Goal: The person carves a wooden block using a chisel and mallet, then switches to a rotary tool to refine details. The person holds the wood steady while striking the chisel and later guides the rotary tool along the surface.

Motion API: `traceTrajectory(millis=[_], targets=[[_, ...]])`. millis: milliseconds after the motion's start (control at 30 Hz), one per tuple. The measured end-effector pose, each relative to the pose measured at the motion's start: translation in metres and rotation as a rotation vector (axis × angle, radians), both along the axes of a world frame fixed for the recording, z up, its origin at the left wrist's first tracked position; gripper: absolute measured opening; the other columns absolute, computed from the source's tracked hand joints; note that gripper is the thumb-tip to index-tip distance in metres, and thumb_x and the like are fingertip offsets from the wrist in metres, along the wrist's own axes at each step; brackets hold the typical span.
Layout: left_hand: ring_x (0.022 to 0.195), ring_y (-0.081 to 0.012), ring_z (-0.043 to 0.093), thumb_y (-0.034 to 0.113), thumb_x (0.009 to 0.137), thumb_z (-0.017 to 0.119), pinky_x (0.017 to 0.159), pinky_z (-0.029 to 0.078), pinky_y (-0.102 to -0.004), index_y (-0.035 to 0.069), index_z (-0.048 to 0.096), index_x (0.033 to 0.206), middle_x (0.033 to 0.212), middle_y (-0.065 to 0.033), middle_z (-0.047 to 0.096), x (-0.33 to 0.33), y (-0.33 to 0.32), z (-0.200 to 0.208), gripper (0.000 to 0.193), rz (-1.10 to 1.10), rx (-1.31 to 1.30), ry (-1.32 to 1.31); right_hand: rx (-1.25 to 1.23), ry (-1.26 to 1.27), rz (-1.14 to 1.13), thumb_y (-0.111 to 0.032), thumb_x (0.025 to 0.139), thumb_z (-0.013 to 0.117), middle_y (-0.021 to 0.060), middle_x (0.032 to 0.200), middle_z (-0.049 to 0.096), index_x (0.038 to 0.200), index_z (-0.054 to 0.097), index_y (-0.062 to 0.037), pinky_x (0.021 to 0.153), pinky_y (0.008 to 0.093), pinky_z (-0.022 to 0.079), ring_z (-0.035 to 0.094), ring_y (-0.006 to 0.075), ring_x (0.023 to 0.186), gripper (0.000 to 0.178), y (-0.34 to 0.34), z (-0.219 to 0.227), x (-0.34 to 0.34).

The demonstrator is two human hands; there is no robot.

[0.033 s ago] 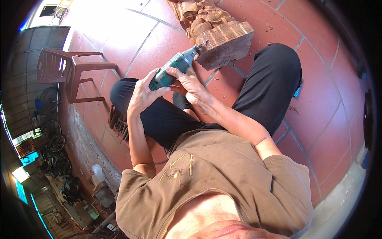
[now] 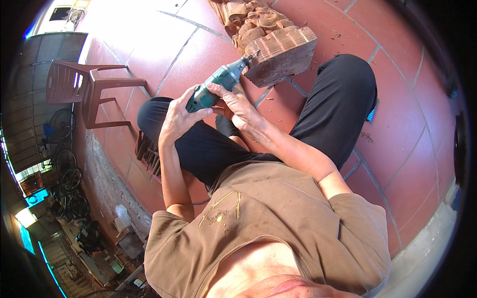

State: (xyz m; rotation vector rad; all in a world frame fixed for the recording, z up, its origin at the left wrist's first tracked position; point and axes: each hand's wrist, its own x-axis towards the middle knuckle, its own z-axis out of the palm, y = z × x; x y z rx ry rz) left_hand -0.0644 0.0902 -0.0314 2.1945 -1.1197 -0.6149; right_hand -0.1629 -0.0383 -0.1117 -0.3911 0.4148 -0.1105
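A green and grey rotary tool (image 2: 211, 88) is held between both hands over my folded legs. My left hand (image 2: 178, 115) closes round its rear end. Around its middle wraps my right hand (image 2: 234, 105), the thumb lying along the upper side. The tool's dark nose points up and to the right, close to the base of a carved wooden statue (image 2: 280, 55); I cannot tell whether the tip touches it. The statue lies on its side on the floor, its flat base facing me and its carved figures reaching toward the top edge.
Red tiles (image 2: 397, 144) cover the floor, with wood shavings (image 2: 366, 136) scattered about. A brown plastic chair (image 2: 94, 92) stands at the left. Beside my left leg lie several carving tools (image 2: 149, 154), partly hidden. Bicycles (image 2: 69, 179) and clutter line the far left.
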Motion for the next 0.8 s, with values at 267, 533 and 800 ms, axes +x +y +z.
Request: traceTrajectory(millis=[267, 533, 800], targets=[[0.086, -0.0215, 0.068, 0.025, 0.079, 0.08, 0.079, 0.054, -0.0341, 0.001, 0.055, 0.13, 0.098, -0.0144, 0.069, 0.003, -0.002, -0.003, 0.061, 0.007, -0.018, -0.021, -0.034, -0.015, 0.024, -0.03, 0.086, 0.077, -0.0009, 0.097, 0.069, 0.11, 0.064, -0.0148, 0.078, 0.0308, 0.055, 0.066, 0.0106, 0.089, 0.031, -0.005, -0.003, 0.006], [0.082, -0.0207, 0.068, 0.022, 0.078, 0.081, 0.075, 0.054, -0.0334, 0.001, 0.055, 0.128, 0.094, -0.0146, 0.07, 0.005, -0.004, -0.006, 0.061, 0.044, -0.04, -0.031, -0.053, 0.006, 0.0, -0.03, 0.083, 0.081, 0.0004, 0.098, 0.068, 0.113, 0.062, -0.0139, 0.074, 0.0308, 0.057, 0.066, 0.0123, 0.088, 0.039, -0.008, -0.007, 0.016], [0.08, -0.0196, 0.068, 0.021, 0.078, 0.081, 0.074, 0.054, -0.0326, 0.001, 0.055, 0.128, 0.091, -0.0139, 0.07, 0.003, -0.007, -0.006, 0.06, 0.074, -0.034, -0.036, -0.058, -0.006, -0.007, -0.028, 0.084, 0.08, 0.0014, 0.097, 0.068, 0.114, 0.061, -0.0134, 0.072, 0.0312, 0.058, 0.067, 0.0138, 0.085, 0.039, -0.012, -0.006, 0.017]])
